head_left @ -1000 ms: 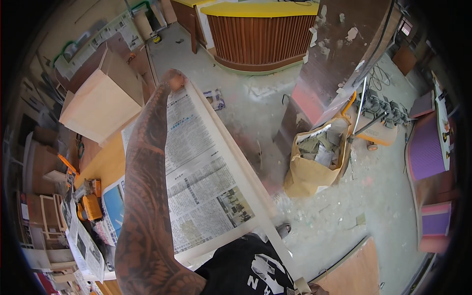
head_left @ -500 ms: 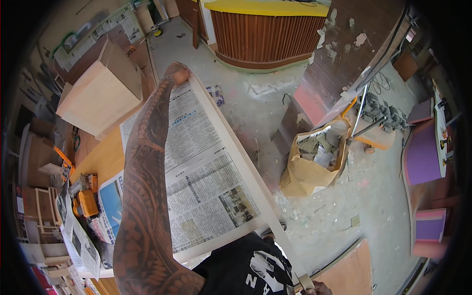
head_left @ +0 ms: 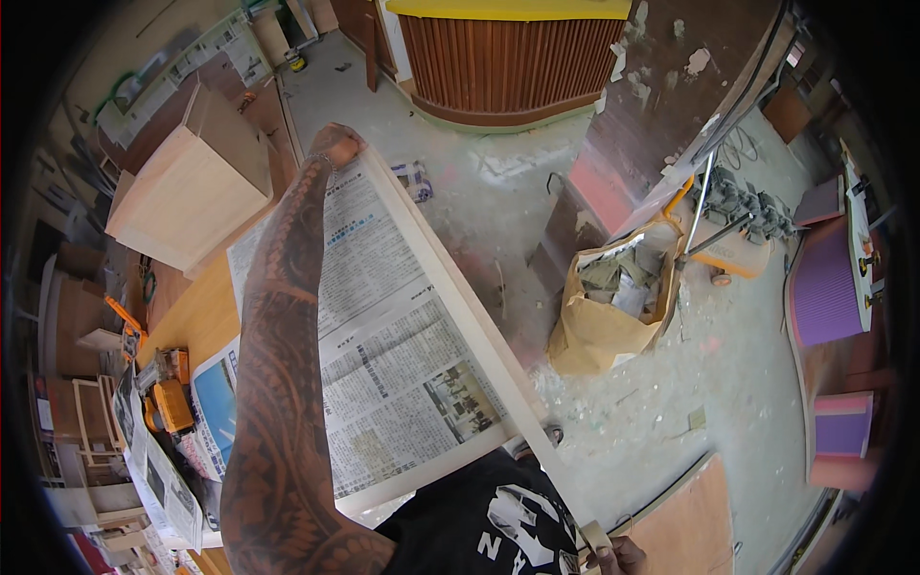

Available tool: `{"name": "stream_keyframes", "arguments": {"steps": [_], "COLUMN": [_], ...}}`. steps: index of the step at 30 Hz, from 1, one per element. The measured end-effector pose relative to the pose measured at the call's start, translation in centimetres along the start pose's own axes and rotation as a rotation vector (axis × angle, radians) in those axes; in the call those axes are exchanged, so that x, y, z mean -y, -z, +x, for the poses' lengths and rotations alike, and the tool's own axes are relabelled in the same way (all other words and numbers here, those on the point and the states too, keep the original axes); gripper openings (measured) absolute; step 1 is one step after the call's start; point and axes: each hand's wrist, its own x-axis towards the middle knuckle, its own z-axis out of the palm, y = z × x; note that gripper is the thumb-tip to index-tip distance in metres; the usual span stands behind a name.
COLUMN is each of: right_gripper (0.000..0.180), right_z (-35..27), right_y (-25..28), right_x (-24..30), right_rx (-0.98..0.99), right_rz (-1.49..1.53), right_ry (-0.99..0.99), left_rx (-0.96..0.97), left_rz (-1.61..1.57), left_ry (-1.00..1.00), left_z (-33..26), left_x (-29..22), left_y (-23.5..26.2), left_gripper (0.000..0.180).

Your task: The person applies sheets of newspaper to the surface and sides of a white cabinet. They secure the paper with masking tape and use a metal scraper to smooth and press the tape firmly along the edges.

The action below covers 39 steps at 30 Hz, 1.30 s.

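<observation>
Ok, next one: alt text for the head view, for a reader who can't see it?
Seen from above, a person's left hand grips the far end of a long pale wooden strip running along a newspaper-covered workbench, while the right hand holds its near end. A paper sack of scraps stands on the dusty floor.

Pale wooden board [head_left: 460,316] under grey-printed newspaper [head_left: 393,355] (one small colour photo); tan paper sack [head_left: 599,331]; reddish-brown slatted counter [head_left: 513,57] with yellow top; purple ribbed panel [head_left: 826,292]

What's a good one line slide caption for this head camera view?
Left hand grips the far end of a newspaper-covered wooden panel; right hand grips the near end above a dusty workshop floor.
</observation>
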Motion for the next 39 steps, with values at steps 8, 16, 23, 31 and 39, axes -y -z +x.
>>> {"name": "stream_keyframes", "arguments": {"steps": [8, 16, 23, 31, 39], "right_gripper": [0.017, 0.017, 0.016, 0.016, 0.017], "right_z": [1.0, 2.6, 3.0, 3.5, 3.2], "right_y": [-0.2, -0.8, -0.5, -0.3, -0.3], "right_x": [-0.3, -3.1, -5.0, -5.4, -4.7], "right_rx": [-0.027, 0.013, 0.040, 0.038, 0.058], "right_rz": [0.077, 0.104, 0.200, 0.193, 0.136], "right_ry": [0.005, -0.041, -0.010, 0.035, 0.147], "left_rx": [-0.204, -0.093, -0.188, -0.031, 0.094], "left_rz": [0.064, 0.287, 0.226, 0.229, 0.095], "left_ry": [0.114, -0.034, 0.011, -0.492, -0.582], "left_z": [-0.2, -0.4, -5.8, -27.0, -33.5], "left_x": [-0.2, -0.1, -4.8, -12.6, -15.7], "left_y": [-1.0, -2.2, -2.8, -8.2, -6.3], "left_gripper": [0.033, 0.035, 0.059, 0.074, 0.076]}}
